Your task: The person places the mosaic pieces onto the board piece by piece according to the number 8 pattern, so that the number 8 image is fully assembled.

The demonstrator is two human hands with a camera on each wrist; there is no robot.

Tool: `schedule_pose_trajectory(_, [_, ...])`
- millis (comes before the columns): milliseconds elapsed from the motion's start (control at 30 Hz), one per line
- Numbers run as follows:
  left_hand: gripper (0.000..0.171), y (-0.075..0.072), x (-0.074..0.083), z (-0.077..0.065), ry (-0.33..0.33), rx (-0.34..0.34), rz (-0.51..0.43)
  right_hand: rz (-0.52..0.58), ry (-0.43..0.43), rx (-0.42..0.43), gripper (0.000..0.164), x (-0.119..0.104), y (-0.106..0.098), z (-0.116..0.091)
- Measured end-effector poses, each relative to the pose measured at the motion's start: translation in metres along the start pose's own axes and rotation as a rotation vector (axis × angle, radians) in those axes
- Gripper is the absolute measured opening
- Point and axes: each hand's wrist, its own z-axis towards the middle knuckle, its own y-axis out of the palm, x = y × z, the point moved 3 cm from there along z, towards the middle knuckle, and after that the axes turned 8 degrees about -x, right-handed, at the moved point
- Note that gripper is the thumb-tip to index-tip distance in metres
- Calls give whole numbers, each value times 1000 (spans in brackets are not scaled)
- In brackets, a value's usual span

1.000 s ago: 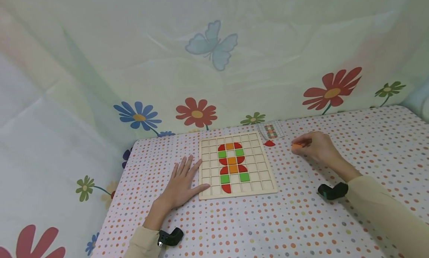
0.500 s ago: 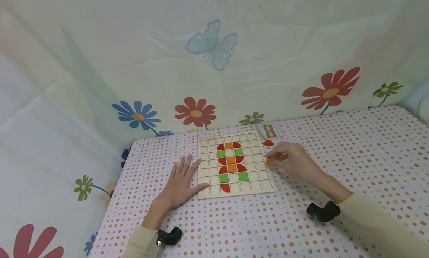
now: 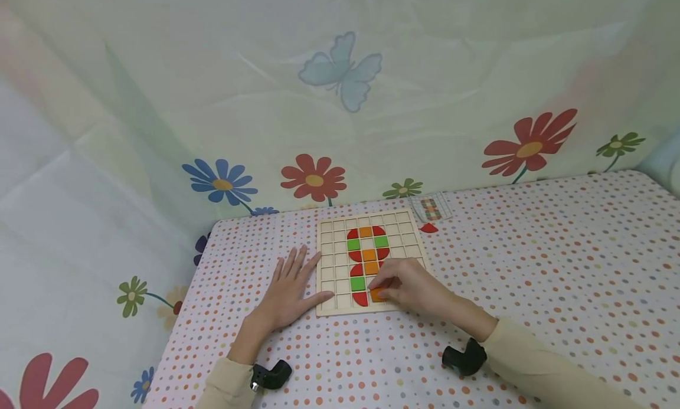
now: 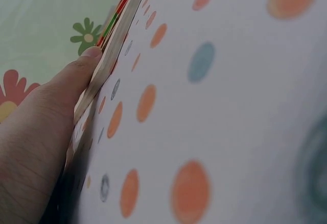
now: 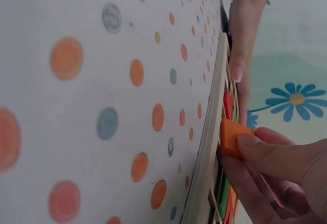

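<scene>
A wooden grid board (image 3: 327, 225) lies on the table, with red, green and orange tiles set in its middle columns. My right hand (image 3: 411, 285) pinches an orange square tile (image 3: 378, 295) between thumb and fingers over the near row, just right of a red rounded tile (image 3: 360, 298). In the right wrist view the orange tile (image 5: 234, 136) is tilted at the board's cells. My left hand (image 3: 287, 291) lies flat with spread fingers at the board's left edge, its thumb (image 4: 84, 68) on the rim. The right hand hides some tiles in the head view.
A red quarter-round tile (image 3: 428, 228) lies on the table beyond the board's right corner. Behind it is a small pattern card (image 3: 430, 208). The dotted cloth (image 3: 558, 249) covers the table, with a flowered curtain (image 3: 425, 102) rising along its back edge.
My right hand has carried the orange tile from the table on the right, leftward and nearer, to the board's near row. The left hand has stayed in place.
</scene>
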Motion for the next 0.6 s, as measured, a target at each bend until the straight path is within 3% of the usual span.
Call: schedule_pose_trajectory(600, [93, 1, -1, 1, -15, -18, 1, -62, 68, -84, 12, -9, 6, 7])
